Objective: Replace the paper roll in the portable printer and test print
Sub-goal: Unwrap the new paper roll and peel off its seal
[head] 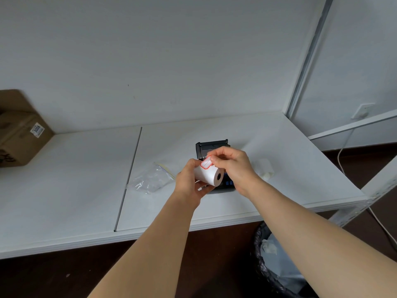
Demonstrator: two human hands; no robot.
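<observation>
Left hand (190, 179) curled round a white paper roll (208, 174), held just above the counter (71, 190) with its dark core end facing right. Right hand (231, 165) pinching the red-edged sticker (206, 162) at the roll's loose end, thumb and forefinger pressed together, other fingers curled. Directly behind and under both hands, a black printer (211, 147) on the counter, lid tipped up and open, blue buttons showing beneath the roll, most of its body hidden by the hands. Left of the hands, a crumpled clear plastic bag (150, 179) lying flat. Right of the printer, a second white roll (265, 168) on the counter, near the right wrist. White counter against a white wall (171, 61), a seam running across the top. Far left, a cardboard box (19, 130) with a small label. Below the counter's edge at lower right, a bin (277, 265) lined with a dark bag, pale waste inside. Thin cable (343, 151) hanging at right over a dark floor.
</observation>
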